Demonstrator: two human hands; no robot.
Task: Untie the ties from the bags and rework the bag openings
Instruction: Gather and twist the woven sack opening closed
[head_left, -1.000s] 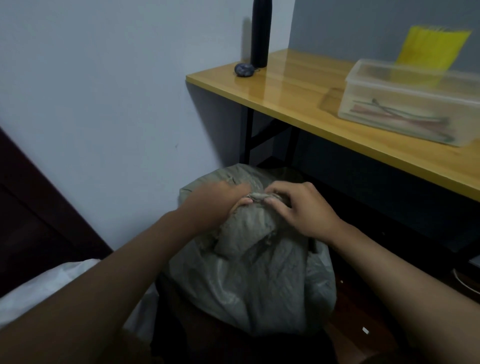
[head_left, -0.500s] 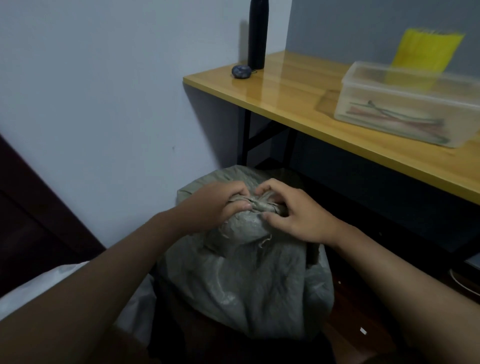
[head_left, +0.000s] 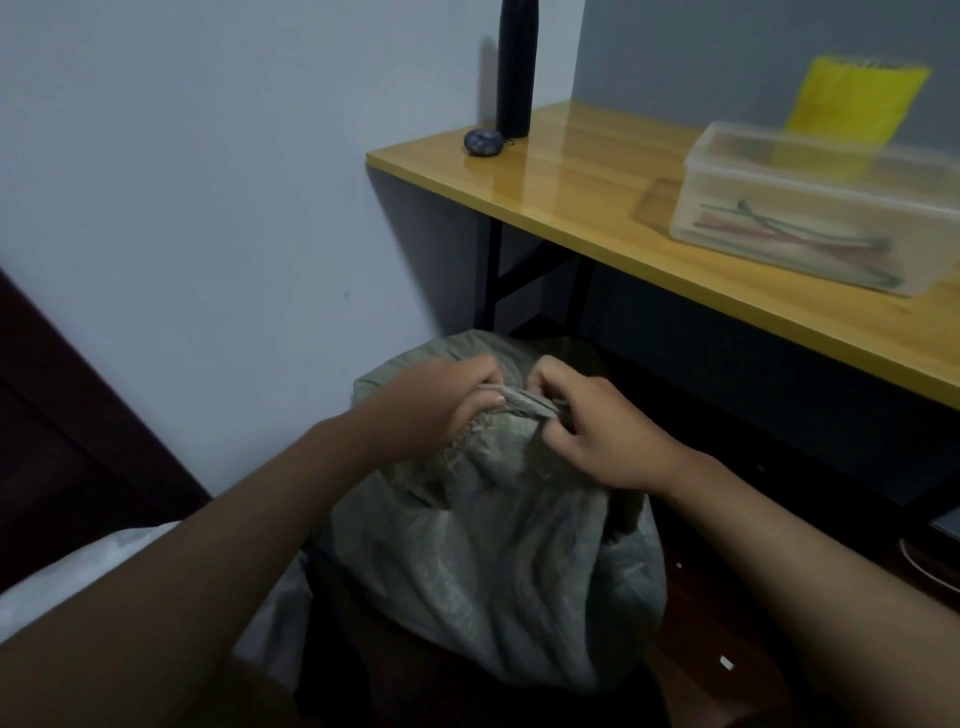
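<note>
Grey woven sack (head_left: 488, 582) sits on floor beside yellow desk (head_left: 613, 208). Left hand (head_left: 441, 405) and right hand (head_left: 597, 431) both pinch its bunched neck (head_left: 519, 402) from opposite sides, likely bracing it to loosen the tie (tie itself not discernible).

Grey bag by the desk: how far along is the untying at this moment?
Done: nothing shows as finished; the grey bag has its mouth gathered tight. In hand: the left hand and right hand both pinch the bunched neck, working at it. No loose tie is visible there; whether one is still on is unclear. Left: freeing the neck and reworking the opening. A clear tub on the desk holds some strips.
</note>
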